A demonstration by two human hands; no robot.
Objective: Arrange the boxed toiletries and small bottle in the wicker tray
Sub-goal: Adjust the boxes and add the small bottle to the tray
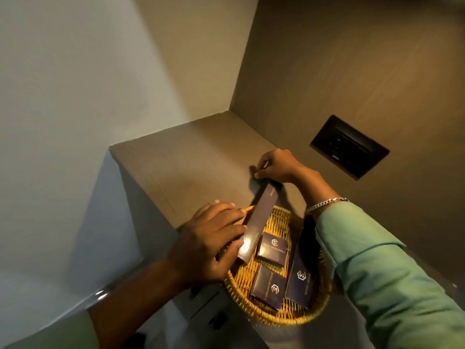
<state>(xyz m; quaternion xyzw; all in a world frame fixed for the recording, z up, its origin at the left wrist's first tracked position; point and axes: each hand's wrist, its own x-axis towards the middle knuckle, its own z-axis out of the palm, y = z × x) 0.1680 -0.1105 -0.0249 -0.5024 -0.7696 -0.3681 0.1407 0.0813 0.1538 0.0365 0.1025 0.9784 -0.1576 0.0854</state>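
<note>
Tray [254, 309]: round, yellow wicker, on a counter edge, at about 5 o'clock in the head view.

Long box [259, 219]: dark, slim, glossy, gold print. Tilted, lying over the tray's rim from 11 o'clock, far end out past the rim, near end inside.

Three smaller dark boxes with gold logos lie flat in the tray:
- square box [273, 248] near centre, just beside the long box's near end;
- second box [269, 287] at 6 o'clock;
- third box [300, 282] at 4 o'clock, touching the second.

Bottle: cannot tell.
</note>
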